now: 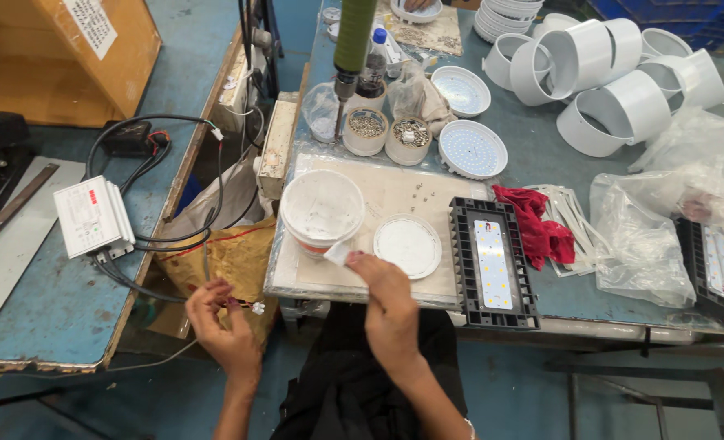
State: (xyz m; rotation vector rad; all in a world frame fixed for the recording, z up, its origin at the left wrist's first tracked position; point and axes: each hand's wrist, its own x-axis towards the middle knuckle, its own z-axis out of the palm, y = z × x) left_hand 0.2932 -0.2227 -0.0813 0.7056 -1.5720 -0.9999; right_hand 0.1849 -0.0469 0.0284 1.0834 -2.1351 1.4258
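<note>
The person sits at the table (541, 301), and both hands are low, near the front edge. The left hand (225, 322) is off the table, in the gap between the two work surfaces. Its fingers are closed in a narrow grip on thin wires (207, 265) that end in a small white plug (258, 308). These wires go up to a white box (93, 216) lying on the blue bench (44, 310) at the left.

The right hand (386, 297) is over the front of the table. Its fingertips pinch a small white piece (337, 254), which is just beside the white bucket (323, 210), maybe touching its side; I cannot tell exactly. Next to this hand lies a round white disc (408, 244) on a pale mat (395, 195). To the right of the disc is a black rectangular lamp frame (492, 262) with a board of small yellow lights inside, and a red cloth (537, 224) lies against it.

Farther back stand two small cups with screws (386, 134), a hanging screwdriver (350, 49), two round light plates (470, 148) and many white round housings (615, 81). Clear plastic bags (647, 236) lie at the right.
</note>
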